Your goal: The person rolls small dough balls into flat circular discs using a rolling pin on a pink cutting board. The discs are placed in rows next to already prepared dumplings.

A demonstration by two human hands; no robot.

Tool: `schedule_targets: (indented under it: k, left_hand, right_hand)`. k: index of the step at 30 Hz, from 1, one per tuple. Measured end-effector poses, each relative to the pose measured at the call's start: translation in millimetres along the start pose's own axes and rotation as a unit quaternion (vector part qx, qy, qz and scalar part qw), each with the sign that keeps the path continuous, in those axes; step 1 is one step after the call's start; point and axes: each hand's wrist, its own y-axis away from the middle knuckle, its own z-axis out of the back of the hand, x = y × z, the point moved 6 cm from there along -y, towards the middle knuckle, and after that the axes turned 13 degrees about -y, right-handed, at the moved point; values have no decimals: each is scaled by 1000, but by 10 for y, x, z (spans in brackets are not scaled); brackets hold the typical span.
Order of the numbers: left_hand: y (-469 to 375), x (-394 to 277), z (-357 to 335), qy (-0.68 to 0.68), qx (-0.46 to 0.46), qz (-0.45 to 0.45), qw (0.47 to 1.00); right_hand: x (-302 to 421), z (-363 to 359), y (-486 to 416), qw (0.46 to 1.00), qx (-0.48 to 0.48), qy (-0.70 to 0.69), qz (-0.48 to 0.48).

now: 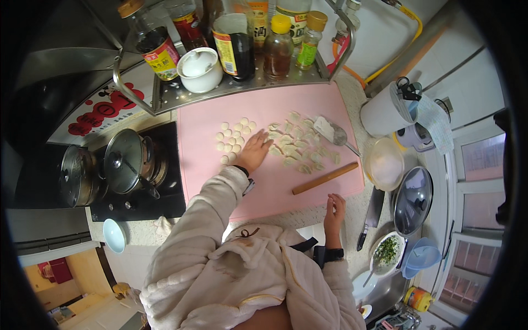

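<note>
My left hand [254, 152] reaches over the pink mat [264, 200], fingers spread, between small round dough pieces [236, 134] and a group of folded dumplings [290, 151]. Its fingertips are beside the nearest dumplings; whether they touch one is hard to tell. My right hand [335, 210] is near the mat's front edge, fingers slightly curled, with nothing visible in it. A wooden rolling pin [325, 178] lies on the mat just beyond it. A metal scoop with white flour [331, 130] rests at the dumplings' right side.
A stove with lidded pots [123, 161] stands left. Behind is a metal rack with sauce bottles [234, 47] and a white lidded jar [200, 70]. At right are a cleaver [371, 216], a glass lid [413, 201] and a bowl with chopped greens [387, 252].
</note>
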Motion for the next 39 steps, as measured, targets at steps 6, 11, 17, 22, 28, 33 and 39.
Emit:
schedule_targets:
  k: [6, 11, 17, 22, 28, 33, 39]
  left_hand:
    - [222, 121, 214, 78, -101, 50, 991]
    - [857, 140, 138, 284, 3, 212, 935]
    - [1557, -235, -8, 495, 99, 306, 807]
    - [1662, -194, -37, 487, 38, 337, 805]
    - [1699, -152, 92, 432, 39, 311, 846]
    - [1782, -195, 210, 345, 113, 235, 902]
    - [1688, -277, 278, 307, 109, 176, 929]
  right_hand:
    - [-86, -150, -208, 973, 90, 194, 88]
    - [-221, -385, -646, 878, 182, 369, 244]
    - [-269, -405, -907, 819, 243, 404, 327]
    - [-222, -762, -258, 792, 333, 334, 387]
    - [-121, -1633, 358, 814, 445, 195, 320]
    - [-21, -1912, 361, 876, 401, 174, 206]
    - [102, -2088, 254, 868, 270, 340, 242]
